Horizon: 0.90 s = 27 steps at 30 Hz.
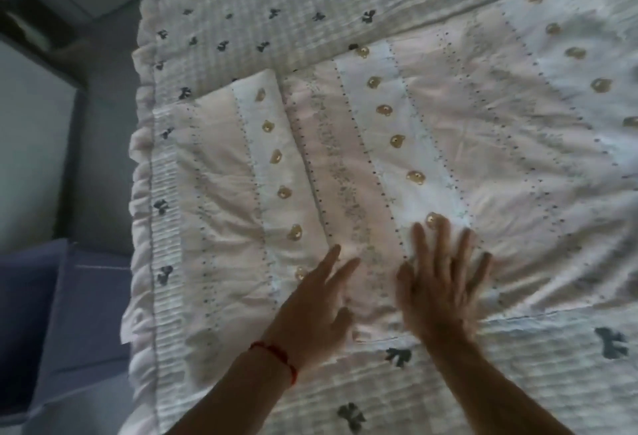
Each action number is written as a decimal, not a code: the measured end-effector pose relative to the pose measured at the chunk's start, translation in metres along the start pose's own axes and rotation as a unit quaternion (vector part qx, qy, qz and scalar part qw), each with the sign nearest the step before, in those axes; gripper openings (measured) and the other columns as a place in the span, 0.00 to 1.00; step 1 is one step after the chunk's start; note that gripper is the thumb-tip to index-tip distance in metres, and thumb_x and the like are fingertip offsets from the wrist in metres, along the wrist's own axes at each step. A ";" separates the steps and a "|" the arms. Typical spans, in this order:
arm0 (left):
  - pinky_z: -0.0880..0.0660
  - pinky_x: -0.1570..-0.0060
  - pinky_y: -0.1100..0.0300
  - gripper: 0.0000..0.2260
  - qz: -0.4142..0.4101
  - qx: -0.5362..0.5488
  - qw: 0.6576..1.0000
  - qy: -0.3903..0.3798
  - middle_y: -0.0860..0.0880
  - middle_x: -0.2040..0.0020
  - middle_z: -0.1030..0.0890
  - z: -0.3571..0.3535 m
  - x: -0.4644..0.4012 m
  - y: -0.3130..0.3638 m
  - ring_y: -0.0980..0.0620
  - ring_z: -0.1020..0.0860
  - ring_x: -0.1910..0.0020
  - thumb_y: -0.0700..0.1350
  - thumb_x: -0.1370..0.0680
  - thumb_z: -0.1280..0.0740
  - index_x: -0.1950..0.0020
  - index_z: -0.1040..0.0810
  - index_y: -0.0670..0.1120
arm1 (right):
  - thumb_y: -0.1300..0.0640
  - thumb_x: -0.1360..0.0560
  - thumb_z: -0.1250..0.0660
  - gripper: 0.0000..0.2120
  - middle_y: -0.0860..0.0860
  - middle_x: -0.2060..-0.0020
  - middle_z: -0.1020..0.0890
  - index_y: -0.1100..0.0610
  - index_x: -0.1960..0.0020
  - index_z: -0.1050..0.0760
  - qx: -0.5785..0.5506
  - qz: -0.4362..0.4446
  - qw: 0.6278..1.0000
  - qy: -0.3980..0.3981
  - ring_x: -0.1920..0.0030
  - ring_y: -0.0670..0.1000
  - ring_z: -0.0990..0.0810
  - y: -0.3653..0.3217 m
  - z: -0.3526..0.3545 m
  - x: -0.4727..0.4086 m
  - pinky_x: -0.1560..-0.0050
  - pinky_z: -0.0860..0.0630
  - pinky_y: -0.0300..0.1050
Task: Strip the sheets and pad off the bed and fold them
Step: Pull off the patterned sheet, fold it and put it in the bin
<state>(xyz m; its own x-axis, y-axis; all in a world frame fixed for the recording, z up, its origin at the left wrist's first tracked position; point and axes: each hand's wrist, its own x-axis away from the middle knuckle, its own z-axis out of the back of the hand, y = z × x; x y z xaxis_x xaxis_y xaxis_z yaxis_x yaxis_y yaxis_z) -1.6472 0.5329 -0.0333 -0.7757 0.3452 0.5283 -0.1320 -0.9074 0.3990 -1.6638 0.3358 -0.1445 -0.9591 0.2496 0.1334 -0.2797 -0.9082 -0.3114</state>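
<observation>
A: Pale pink cotton with white stripes and little tan bear faces — that is the sheet (397,144), spread wrinkled across the middle of the view. Its left part is doubled over into a narrower panel whose edge runs from about twelve o'clock down toward six.

B: And underneath it?

A: A white quilted pad (248,10) printed with dark bows. It shows past the sheet at twelve o'clock, along nine o'clock where a ruffled edge hangs, and again at six o'clock.

B: Where are the hands?

A: Both lie low in the view, near six o'clock, flat on the sheet. The left hand (316,303) has its fingers straight and pointing toward one o'clock, with a red string bracelet (276,353) on the wrist. The right hand (440,282) is just beside it at three o'clock, fingers splayed wide and pressing the cloth — motion-blurred, gripping nothing.

B: Anything off the bed?

A: At nine o'clock a grey floor (100,144), and at seven o'clock a dark blue folded cloth (62,331), well apart from the hands.
</observation>
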 end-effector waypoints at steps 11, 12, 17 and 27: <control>0.59 0.29 0.27 0.27 0.094 -0.221 0.960 0.145 0.50 0.20 0.69 0.047 -0.069 -0.196 0.39 0.68 0.21 0.60 0.18 0.61 0.21 0.68 0.59 | 0.43 0.22 0.49 0.34 0.53 0.17 0.51 0.50 0.17 0.46 0.050 -0.026 0.997 0.049 0.18 0.62 0.55 -0.017 -0.014 0.002 0.24 0.54 0.73; 0.61 0.28 0.27 0.27 0.101 -0.216 0.959 0.154 0.50 0.20 0.70 0.043 -0.071 -0.196 0.39 0.69 0.22 0.59 0.17 0.60 0.21 0.69 0.59 | 0.44 0.22 0.48 0.34 0.53 0.17 0.51 0.50 0.17 0.46 0.049 -0.022 0.997 0.054 0.18 0.62 0.55 -0.019 -0.013 -0.001 0.24 0.55 0.73; 0.62 0.28 0.27 0.28 0.088 -0.188 0.963 0.171 0.50 0.20 0.69 0.038 -0.082 -0.201 0.41 0.71 0.22 0.58 0.16 0.56 0.20 0.68 0.59 | 0.44 0.23 0.47 0.34 0.52 0.17 0.50 0.50 0.18 0.44 0.051 -0.041 0.997 0.046 0.18 0.61 0.54 -0.018 -0.009 0.000 0.24 0.54 0.72; 0.59 0.30 0.25 0.30 0.062 -0.178 0.968 0.164 0.47 0.18 0.64 0.031 -0.085 -0.211 0.37 0.65 0.21 0.57 0.18 0.54 0.18 0.61 0.56 | 0.42 0.25 0.45 0.33 0.54 0.18 0.43 0.49 0.20 0.37 -0.111 -0.144 0.980 0.076 0.18 0.57 0.50 -0.213 0.002 0.041 0.23 0.59 0.71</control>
<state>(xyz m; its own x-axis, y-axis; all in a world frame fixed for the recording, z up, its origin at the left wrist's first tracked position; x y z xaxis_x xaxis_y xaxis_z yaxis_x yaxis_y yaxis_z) -1.5346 0.7020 -0.1393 -0.9459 0.1858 0.2662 -0.1837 -0.9824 0.0329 -1.6439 0.5385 -0.0705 -0.8302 0.5465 0.1099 -0.5256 -0.7019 -0.4807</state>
